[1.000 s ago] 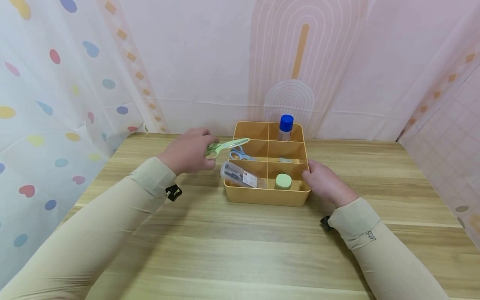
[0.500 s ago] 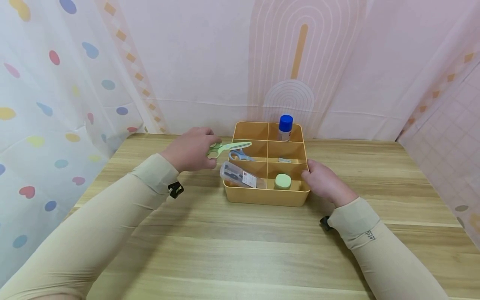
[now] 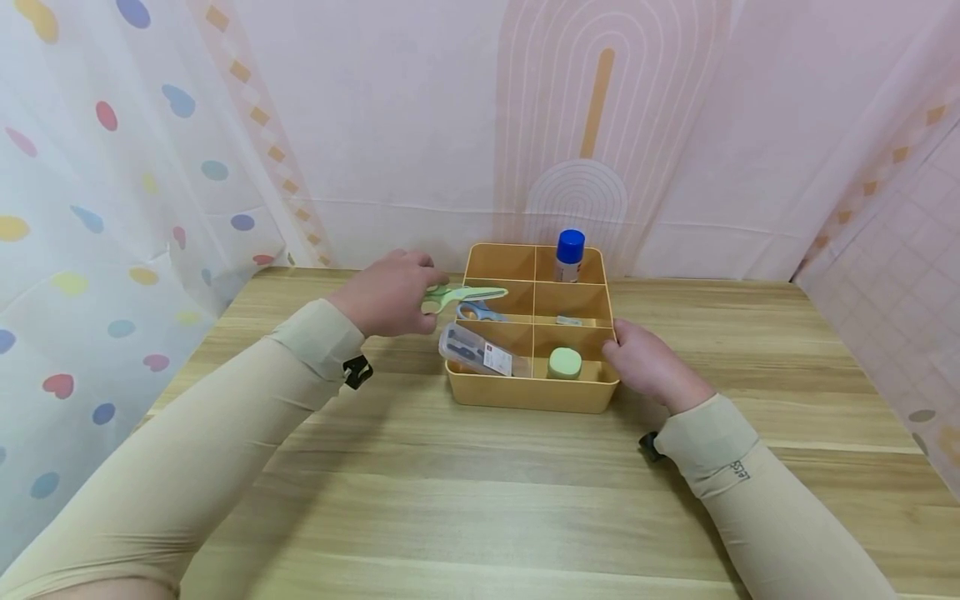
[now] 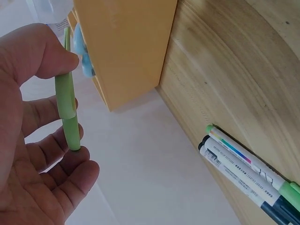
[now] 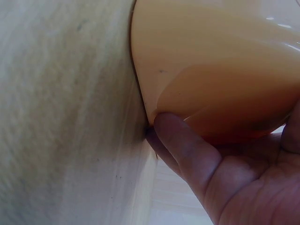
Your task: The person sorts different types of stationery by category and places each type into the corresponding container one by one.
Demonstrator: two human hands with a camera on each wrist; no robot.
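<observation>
In the head view my left hand (image 3: 390,293) pinches green scissors (image 3: 468,295) by the handles. The blades point right, over the left middle compartment of the yellow divided storage box (image 3: 532,395). Blue scissors (image 3: 480,312) lie in that compartment below them. The left wrist view shows thumb and fingers on the green handle (image 4: 65,93). My right hand (image 3: 648,364) holds the box's right side near the front. In the right wrist view its fingertips (image 5: 171,129) press the outer wall, low by the table.
In the box are a clear plastic case (image 3: 480,352), a light green lidded jar (image 3: 565,363), a small pale item (image 3: 569,320) and a blue-capped glue stick (image 3: 570,254). Several markers (image 4: 243,168) lie on the wooden table (image 3: 480,508). A patterned curtain (image 3: 405,125) hangs behind.
My left hand has moved slightly right, bringing the green scissors further over the box and a little lower, with their blades more level. My right hand stays at the box's side.
</observation>
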